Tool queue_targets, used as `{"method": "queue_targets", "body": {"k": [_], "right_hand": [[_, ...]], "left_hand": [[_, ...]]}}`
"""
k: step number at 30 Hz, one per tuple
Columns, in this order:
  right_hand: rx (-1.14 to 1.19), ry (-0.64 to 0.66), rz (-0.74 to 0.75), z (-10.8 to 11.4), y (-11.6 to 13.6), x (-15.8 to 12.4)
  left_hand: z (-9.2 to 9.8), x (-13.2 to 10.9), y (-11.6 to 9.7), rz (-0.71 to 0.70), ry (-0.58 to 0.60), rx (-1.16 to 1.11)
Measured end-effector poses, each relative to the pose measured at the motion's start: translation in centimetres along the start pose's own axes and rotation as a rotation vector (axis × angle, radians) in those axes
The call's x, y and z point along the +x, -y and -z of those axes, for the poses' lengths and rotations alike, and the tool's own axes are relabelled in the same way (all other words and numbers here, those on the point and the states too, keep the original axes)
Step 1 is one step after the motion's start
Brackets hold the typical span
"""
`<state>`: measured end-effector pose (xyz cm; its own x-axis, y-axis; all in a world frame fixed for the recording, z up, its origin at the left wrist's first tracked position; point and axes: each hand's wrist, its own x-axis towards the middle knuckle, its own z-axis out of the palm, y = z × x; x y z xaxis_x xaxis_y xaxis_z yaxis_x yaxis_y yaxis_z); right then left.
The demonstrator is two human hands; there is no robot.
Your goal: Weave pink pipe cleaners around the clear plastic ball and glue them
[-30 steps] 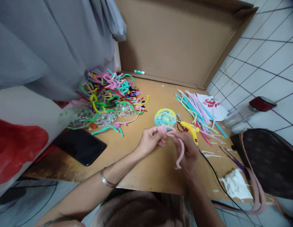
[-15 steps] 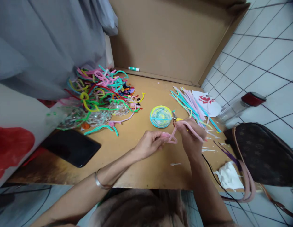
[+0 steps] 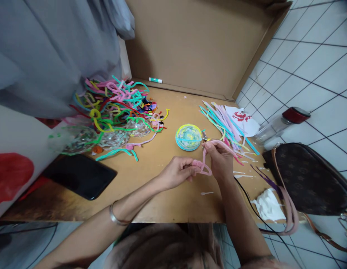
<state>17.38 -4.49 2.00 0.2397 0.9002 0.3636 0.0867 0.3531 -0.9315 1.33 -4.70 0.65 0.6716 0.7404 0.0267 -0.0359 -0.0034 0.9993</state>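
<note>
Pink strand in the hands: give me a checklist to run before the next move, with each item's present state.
1. Left hand pinches the coiled part of the pink strand: ok.
2. Right hand grips the same strand: ok.
3. Loop between the hands drawn tight: not ok, it stands open.
4. Glue gun clear of the right hand: cannot tell, mostly hidden.
5. Phone clear of both hands: ok.

the left grip (image 3: pixel 177 172) pinches a pink, seemingly coiled pipe cleaner (image 3: pixel 202 165) that the right grip (image 3: pixel 222 161) holds farther along.
</note>
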Motion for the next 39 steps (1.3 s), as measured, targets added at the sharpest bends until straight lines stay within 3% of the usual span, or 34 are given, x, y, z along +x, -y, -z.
{"method": "queue_targets", "body": {"k": [5,11,15,18,21,25,28,32,39], "right_hand": [[0.069,-0.023,-0.032,-0.4,0.1,0.1],[0.198,0.016,-0.177,-1.1,-0.3,-0.2],[0.209,0.014,-0.155,-1.7,-1.3,-0.8],[0.151,-0.012,-0.051,-2.0,-1.5,-1.1],[-0.01,-0.134,0.105,-1.8,-1.0,-1.5],[-0.326,-0.303,0.52,-1.0,-0.2,-1.9],[-0.505,-0.268,0.725,-0.4,-0.1,-1.9],[-0.584,-0.142,0.819,0.0,-0.3,-1.3],[-0.667,-0.019,0.813,1.1,-0.2,-0.6]], "left_hand": [[0.1,0.1,0.5,-0.008,0.015,-0.066],[-0.2,0.0,0.1,-0.069,-0.015,-0.224],[-0.1,0.1,-0.1,-0.095,-0.061,-0.278],[0.1,0.1,-0.1,-0.082,-0.082,-0.286],[0.2,0.2,-0.2,-0.074,-0.073,-0.289],[0.5,0.3,-0.2,-0.063,-0.118,-0.297],[0.8,0.5,0.0,-0.051,-0.144,-0.297],[1.1,0.7,0.4,-0.03,-0.09,-0.258],[0.9,0.4,0.0,-0.015,-0.001,-0.23]]}}
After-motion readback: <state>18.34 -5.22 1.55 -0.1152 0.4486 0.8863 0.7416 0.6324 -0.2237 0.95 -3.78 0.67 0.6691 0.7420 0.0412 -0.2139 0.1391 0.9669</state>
